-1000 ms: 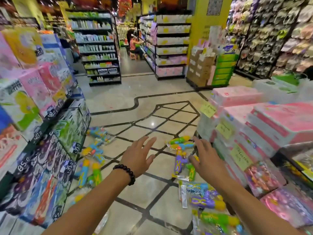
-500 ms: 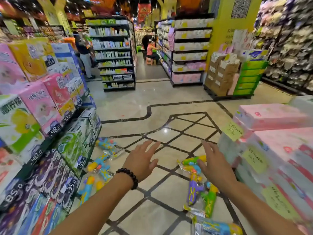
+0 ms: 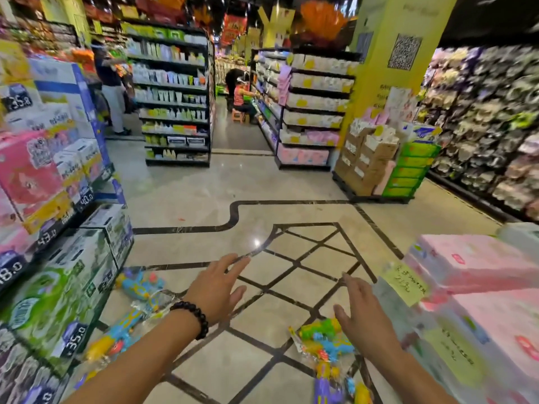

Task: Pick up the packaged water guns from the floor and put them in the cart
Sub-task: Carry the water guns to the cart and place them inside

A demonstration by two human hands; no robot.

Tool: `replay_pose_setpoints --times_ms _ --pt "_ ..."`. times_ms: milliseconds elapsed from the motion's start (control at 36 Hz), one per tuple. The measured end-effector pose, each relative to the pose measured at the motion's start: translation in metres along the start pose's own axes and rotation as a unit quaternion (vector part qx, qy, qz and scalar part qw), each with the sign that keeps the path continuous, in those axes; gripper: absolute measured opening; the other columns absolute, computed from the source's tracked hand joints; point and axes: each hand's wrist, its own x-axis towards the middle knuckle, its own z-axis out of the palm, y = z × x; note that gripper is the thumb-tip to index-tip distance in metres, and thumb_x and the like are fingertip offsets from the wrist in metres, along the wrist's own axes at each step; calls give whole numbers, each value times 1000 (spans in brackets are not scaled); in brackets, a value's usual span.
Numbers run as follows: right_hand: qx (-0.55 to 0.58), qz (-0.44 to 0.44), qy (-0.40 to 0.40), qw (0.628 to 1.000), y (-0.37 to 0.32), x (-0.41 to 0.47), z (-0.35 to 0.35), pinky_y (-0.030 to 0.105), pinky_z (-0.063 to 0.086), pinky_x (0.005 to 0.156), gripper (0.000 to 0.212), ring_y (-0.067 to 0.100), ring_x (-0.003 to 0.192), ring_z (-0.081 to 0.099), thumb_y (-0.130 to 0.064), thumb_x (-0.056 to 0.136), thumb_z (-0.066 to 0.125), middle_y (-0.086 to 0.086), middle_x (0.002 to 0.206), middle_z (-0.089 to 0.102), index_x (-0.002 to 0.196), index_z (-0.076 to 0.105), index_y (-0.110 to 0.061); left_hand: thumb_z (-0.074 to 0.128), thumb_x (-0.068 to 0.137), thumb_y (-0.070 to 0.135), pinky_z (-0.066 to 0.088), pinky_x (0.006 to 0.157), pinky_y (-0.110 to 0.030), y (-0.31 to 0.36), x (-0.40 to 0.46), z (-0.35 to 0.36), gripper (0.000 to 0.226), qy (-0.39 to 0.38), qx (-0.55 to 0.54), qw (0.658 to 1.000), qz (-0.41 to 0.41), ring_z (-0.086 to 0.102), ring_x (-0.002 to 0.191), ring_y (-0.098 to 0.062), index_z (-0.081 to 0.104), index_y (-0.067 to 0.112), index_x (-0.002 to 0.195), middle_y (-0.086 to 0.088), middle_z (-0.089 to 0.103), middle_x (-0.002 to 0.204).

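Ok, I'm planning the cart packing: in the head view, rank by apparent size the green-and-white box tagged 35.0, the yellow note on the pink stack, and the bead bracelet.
Largest to smallest, as they appear:
1. Green-and-white box
2. Yellow note
3. Bead bracelet

The box is near the camera, so its lead may be exaggerated.

Both hands out over tiled floor (image 3: 262, 185), palms down, fingers spread, holding nothing. Left hand (image 3: 217, 290) w/ bead bracelet (image 3: 192, 316); bagged water guns (image 3: 137, 304) just left of it. Right hand (image 3: 361, 313) above another pack (image 3: 323, 342).
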Motion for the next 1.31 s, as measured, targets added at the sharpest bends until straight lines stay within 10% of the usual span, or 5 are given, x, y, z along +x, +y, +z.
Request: replay_pose_setpoints --times_ms 472,1306 --pt "25 100 20 995 37 164 66 38 46 104 74 27 141 40 -41 96 61 5 156 31 158 22 -27 44 99 55 38 116 -43 -40 234 61 66 -90 12 992 93 32 144 -22 10 47 156 7 17 165" --pt "136 444 99 880 297 354 141 46 50 100 76 29 137 43 -43 97 59 4 158 26 159 16 -31 45 101 50 42 110 -38 185 665 298 62 -255 23 874 412 38 138 -21 17 42 157 6 20 163"
